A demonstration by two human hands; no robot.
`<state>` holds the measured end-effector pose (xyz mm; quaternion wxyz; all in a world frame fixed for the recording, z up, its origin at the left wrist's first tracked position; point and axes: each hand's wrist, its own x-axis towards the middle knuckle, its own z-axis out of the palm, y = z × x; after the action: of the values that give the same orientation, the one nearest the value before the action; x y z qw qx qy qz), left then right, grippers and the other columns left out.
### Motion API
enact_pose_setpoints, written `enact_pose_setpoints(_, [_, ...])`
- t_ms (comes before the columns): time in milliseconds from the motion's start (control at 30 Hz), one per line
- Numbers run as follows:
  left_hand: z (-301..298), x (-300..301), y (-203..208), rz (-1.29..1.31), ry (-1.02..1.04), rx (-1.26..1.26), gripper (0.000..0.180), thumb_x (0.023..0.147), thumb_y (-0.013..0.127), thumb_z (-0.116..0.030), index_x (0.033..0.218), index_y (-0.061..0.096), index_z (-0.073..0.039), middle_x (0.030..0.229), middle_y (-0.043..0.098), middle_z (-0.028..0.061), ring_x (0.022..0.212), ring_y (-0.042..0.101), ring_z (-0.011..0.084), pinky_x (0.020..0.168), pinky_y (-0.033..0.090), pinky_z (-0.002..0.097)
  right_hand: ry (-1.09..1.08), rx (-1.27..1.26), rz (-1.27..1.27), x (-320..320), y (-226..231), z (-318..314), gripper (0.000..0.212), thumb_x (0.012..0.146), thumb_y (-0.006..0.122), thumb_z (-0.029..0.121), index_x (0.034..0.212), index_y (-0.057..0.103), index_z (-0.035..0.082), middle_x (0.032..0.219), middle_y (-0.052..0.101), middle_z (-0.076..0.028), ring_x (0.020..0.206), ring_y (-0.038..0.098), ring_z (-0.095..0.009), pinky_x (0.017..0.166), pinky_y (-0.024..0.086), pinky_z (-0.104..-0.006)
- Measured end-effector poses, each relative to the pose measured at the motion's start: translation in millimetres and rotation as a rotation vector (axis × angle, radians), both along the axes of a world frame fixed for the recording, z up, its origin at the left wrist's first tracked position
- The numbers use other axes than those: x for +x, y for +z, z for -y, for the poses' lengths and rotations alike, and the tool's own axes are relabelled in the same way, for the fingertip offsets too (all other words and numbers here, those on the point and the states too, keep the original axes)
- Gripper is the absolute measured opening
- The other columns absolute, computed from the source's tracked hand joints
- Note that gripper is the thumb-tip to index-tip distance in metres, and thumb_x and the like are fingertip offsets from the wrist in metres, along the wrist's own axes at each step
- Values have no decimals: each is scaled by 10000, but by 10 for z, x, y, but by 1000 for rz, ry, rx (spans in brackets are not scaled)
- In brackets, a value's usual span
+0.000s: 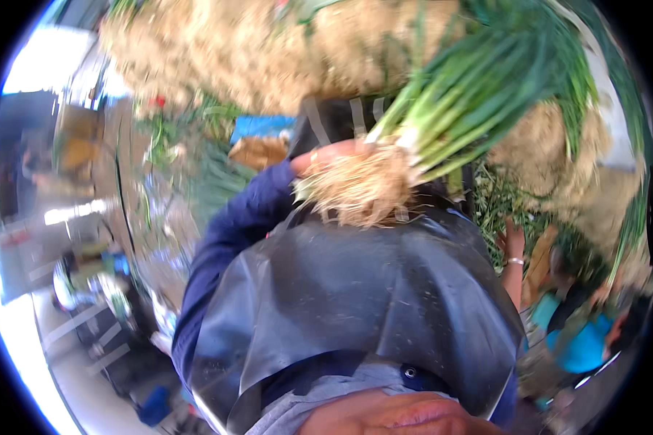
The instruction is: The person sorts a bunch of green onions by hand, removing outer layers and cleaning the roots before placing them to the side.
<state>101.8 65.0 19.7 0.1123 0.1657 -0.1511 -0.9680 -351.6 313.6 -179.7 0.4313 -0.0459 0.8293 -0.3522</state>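
My left hand (333, 154) is closed round the base of a large bunch of green onions (471, 94). Their pale roots (366, 185) hang in front of my black apron (370, 283), and the long green leaves fan out to the upper right. Lower on the right, beside the apron's edge, a bare forearm with a light band at the wrist ends in what looks like my right hand (513, 239). Its fingers are apart with nothing seen in them, close to loose green leaves (489, 192).
A wide heap of straw-coloured roots (268, 54) stretches across the far side. More lie in a pile (536, 145) at right. A blue packet (261, 128) and scattered greens (225, 174) lie on the left. At lower right is another person in turquoise clothing (584, 344).
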Motion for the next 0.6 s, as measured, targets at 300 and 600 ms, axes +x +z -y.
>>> enact_pose_setpoints(300, [-36,1179,482,606,-119,-1353,382,881,590,-318,1087,616,2,1038,653,169,915,616,233,803,478,345,447,-777,602,3360,2449,2083,566,961,394,474,1369,373,83,1359,449,-70,1226,439,-225,1049,329,-408])
enact_pose_setpoints(600, [-1792,3952,1326,913,309,-1237,327,879,596,-280,1077,600,-20,956,643,76,858,589,169,735,479,302,1143,-849,1025,6100,3233,2607,445,928,521,371,1217,485,35,1169,563,-126,1062,566,-232,914,469,-394])
